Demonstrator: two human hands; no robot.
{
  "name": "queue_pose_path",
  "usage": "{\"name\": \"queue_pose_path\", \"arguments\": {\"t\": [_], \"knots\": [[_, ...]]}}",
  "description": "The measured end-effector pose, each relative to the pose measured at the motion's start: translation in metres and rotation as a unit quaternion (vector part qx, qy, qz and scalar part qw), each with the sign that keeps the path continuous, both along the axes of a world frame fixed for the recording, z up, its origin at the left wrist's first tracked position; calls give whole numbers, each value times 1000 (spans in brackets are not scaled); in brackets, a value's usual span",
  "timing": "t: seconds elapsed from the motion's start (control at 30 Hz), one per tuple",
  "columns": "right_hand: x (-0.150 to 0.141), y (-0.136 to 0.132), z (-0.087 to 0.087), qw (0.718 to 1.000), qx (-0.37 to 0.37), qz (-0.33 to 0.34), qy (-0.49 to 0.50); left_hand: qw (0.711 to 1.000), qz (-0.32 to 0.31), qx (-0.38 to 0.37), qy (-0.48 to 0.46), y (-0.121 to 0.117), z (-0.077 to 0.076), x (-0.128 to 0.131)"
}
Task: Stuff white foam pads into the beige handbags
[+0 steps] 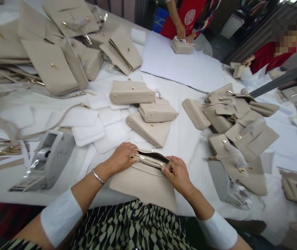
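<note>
A beige handbag (143, 185) lies at the table's near edge with its flap folded toward me. Its mouth gapes, showing a dark inside and a zipper (150, 161) along the middle. My left hand (122, 158) grips the left end of the opening, fingers over the rim. At the right end, my right hand (178, 173) is closed on the bag's edge, thumb by the zipper's end. Just beyond lie more beige bags, one tilted (151, 130) and another showing its studded base (133, 95).
A grey tape dispenser (51, 159) stands at my left, near white foam sheets (106, 132). Beige bags pile up at the far left (51, 66) and at the right (232, 114). Across the table, a person in a red apron (185, 17) handles a bag (182, 45).
</note>
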State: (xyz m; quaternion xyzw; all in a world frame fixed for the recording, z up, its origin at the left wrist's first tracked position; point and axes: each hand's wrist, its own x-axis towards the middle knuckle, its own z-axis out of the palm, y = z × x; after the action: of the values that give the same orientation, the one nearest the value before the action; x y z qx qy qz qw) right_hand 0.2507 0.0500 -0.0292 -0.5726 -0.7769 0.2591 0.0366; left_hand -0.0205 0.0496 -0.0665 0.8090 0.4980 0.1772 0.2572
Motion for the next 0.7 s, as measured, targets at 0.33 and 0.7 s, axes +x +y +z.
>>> {"name": "queue_pose_path", "arguments": {"t": [0.33,0.7], "knots": [[37,1,6,996,-84,-21,23,998,-2,24,53,-5,6,-3],[51,-25,3,993,91,-43,62,999,32,-24,-11,-15,3,-2]]}}
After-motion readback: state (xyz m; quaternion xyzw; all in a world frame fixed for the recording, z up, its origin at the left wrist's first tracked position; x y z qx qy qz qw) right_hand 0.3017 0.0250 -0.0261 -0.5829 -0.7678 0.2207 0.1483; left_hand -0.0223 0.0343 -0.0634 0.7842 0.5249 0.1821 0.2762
